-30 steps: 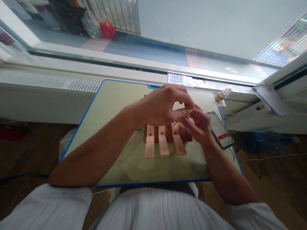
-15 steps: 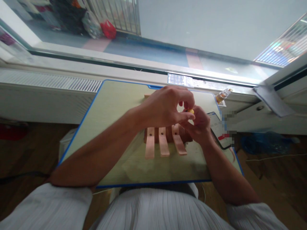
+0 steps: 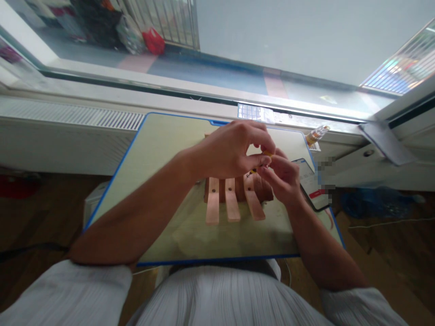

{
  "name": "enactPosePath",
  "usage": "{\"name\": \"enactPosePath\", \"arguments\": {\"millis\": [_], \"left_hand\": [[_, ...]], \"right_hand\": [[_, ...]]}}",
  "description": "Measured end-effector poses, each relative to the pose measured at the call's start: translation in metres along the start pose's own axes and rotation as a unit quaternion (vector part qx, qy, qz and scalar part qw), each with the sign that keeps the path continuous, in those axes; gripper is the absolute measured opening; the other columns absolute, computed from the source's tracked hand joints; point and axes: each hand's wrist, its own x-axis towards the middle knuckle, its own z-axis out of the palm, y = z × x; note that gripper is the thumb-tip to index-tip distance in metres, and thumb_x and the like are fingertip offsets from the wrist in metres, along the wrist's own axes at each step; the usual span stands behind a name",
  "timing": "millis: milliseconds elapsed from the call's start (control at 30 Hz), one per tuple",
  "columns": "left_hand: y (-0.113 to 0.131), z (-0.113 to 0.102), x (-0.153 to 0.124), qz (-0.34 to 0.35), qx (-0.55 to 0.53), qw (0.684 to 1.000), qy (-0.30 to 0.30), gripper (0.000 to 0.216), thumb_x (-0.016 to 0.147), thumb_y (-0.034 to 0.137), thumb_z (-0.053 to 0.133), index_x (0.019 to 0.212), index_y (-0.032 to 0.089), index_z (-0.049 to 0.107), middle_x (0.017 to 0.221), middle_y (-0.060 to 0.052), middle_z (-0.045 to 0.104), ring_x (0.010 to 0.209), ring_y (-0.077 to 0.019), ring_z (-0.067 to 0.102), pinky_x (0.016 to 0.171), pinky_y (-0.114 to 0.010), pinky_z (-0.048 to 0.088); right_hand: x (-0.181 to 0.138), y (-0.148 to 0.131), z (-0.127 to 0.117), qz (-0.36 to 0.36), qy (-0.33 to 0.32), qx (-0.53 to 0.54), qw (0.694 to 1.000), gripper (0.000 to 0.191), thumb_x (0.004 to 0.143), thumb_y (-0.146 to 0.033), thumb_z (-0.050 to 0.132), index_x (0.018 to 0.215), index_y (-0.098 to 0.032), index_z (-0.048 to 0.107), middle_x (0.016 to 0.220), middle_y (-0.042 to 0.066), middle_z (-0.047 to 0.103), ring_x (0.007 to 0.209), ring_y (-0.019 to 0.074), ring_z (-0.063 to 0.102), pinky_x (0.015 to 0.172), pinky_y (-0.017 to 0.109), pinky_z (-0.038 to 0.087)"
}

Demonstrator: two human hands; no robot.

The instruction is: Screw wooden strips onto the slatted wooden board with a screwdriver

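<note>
My left hand [image 3: 234, 151] reaches across the table with thumb and fingers bent to a pinch. Its fingertips meet those of my right hand [image 3: 285, 174], which is also closed. Between them shows a small yellow and black object [image 3: 268, 154]; the fingers hide most of it, so its kind is unclear. Just below lies a brown wooden piece [image 3: 222, 192] with pale wooden strips across it: a left strip [image 3: 212, 208], a middle strip [image 3: 232, 206] and a right strip [image 3: 254, 204]. Each strip has a dark hole or screw head. My left hand covers the far part of this wooden assembly.
The table [image 3: 163, 149] has a blue edge. A phone [image 3: 311, 185] lies by its right side, close to my right forearm. Beyond the right far corner sits a small bottle [image 3: 316, 135]. A window sill and a radiator [image 3: 115, 120] border the far side.
My right fingers have closed in against my left thumb. The yellow object is turned and more covered, with a yellow bit now showing lower, over the right strip. The wooden assembly stays put.
</note>
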Motion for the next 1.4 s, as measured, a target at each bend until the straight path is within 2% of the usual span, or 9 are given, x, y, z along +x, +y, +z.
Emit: {"name": "enactPosePath", "arguments": {"millis": [333, 567, 733, 900, 1000, 1133, 1233, 1333, 1400], "left_hand": [[0.002, 0.002, 0.000, -0.008, 0.003, 1.000, 0.002, 0.018, 0.092, 0.024, 0.076, 0.107, 0.026, 0.086, 0.107, -0.006, 0.081, 0.099, -0.0222, 0.074, 0.095, -0.040, 0.059], [-0.001, 0.004, 0.000, -0.024, 0.030, 0.999, 0.035, 0.012, 0.088, 0.032, 0.085, 0.094, 0.022, 0.081, 0.096, -0.004, 0.078, 0.087, -0.0185, 0.068, 0.081, -0.036, 0.054], [-0.001, 0.002, -0.001, -0.035, 0.029, 0.998, 0.036, 0.010, 0.087, 0.030, 0.084, 0.086, 0.022, 0.079, 0.090, -0.002, 0.075, 0.083, -0.0168, 0.067, 0.078, -0.035, 0.053], [-0.003, -0.001, -0.001, -0.043, 0.017, 0.998, 0.033, 0.003, 0.089, 0.025, 0.079, 0.088, 0.023, 0.081, 0.091, -0.003, 0.076, 0.087, -0.0185, 0.069, 0.081, -0.036, 0.055], [-0.004, -0.002, -0.001, -0.035, 0.011, 0.999, 0.019, 0.006, 0.091, 0.025, 0.077, 0.092, 0.024, 0.083, 0.095, -0.004, 0.078, 0.092, -0.0204, 0.070, 0.086, -0.038, 0.057], [-0.002, -0.003, -0.001, -0.028, 0.002, 1.000, -0.001, 0.011, 0.093, 0.023, 0.076, 0.098, 0.025, 0.085, 0.101, -0.005, 0.080, 0.098, -0.0219, 0.072, 0.092, -0.039, 0.058], [0.001, -0.004, 0.000, -0.022, -0.008, 1.000, -0.019, 0.014, 0.093, 0.023, 0.074, 0.101, 0.025, 0.086, 0.106, -0.006, 0.081, 0.101, -0.0220, 0.073, 0.095, -0.039, 0.058], [0.003, -0.006, -0.001, -0.016, -0.006, 0.999, -0.035, 0.019, 0.094, 0.022, 0.072, 0.105, 0.024, 0.087, 0.109, -0.006, 0.081, 0.101, -0.0216, 0.074, 0.096, -0.038, 0.058], [0.000, -0.009, -0.001, -0.015, 0.010, 0.999, -0.037, 0.022, 0.093, 0.023, 0.072, 0.109, 0.024, 0.087, 0.111, -0.006, 0.081, 0.101, -0.0216, 0.074, 0.096, -0.037, 0.058]], "right_hand": [[-0.004, 0.006, 0.002, 0.004, 0.006, 0.013, 1.000, 0.020, 0.094, -0.040, 0.085, 0.090, -0.027, 0.070, 0.097, 0.002, 0.066, 0.089, 0.0209, 0.062, 0.083, 0.040, 0.054], [-0.003, 0.004, 0.006, 0.006, 0.004, 0.050, 0.999, 0.025, 0.090, -0.032, 0.089, 0.092, -0.027, 0.065, 0.097, 0.000, 0.066, 0.084, 0.0178, 0.057, 0.079, 0.037, 0.051], [-0.006, 0.008, 0.009, 0.007, 0.011, 0.048, 0.999, 0.027, 0.088, -0.031, 0.091, 0.095, -0.027, 0.066, 0.095, -0.001, 0.065, 0.082, 0.0171, 0.057, 0.076, 0.035, 0.049], [-0.005, 0.002, 0.008, 0.018, -0.006, 0.030, 0.999, 0.018, 0.094, -0.035, 0.086, 0.105, -0.028, 0.073, 0.097, 0.000, 0.065, 0.082, 0.0179, 0.060, 0.074, 0.036, 0.050], [-0.004, -0.002, 0.005, 0.003, -0.006, 0.002, 1.000, 0.011, 0.098, -0.038, 0.082, 0.103, -0.028, 0.080, 0.104, 0.004, 0.066, 0.087, 0.0197, 0.061, 0.076, 0.039, 0.051], [-0.003, -0.004, 0.002, -0.010, -0.008, -0.008, 1.000, 0.008, 0.098, -0.035, 0.080, 0.102, -0.028, 0.083, 0.102, 0.005, 0.066, 0.090, 0.0217, 0.062, 0.079, 0.041, 0.051], [-0.003, -0.004, 0.001, -0.017, -0.009, -0.025, 0.999, 0.009, 0.097, -0.034, 0.082, 0.094, -0.027, 0.079, 0.100, 0.005, 0.066, 0.090, 0.0217, 0.062, 0.081, 0.041, 0.051], [-0.002, -0.004, 0.001, -0.025, -0.002, -0.044, 0.999, 0.022, 0.096, -0.033, 0.084, 0.083, -0.025, 0.069, 0.097, 0.004, 0.065, 0.088, 0.0209, 0.061, 0.081, 0.041, 0.051], [-0.002, -0.004, 0.002, -0.027, 0.006, -0.048, 0.998, 0.022, 0.095, -0.033, 0.085, 0.084, -0.025, 0.068, 0.096, 0.003, 0.065, 0.086, 0.0202, 0.060, 0.079, 0.040, 0.051]]}}
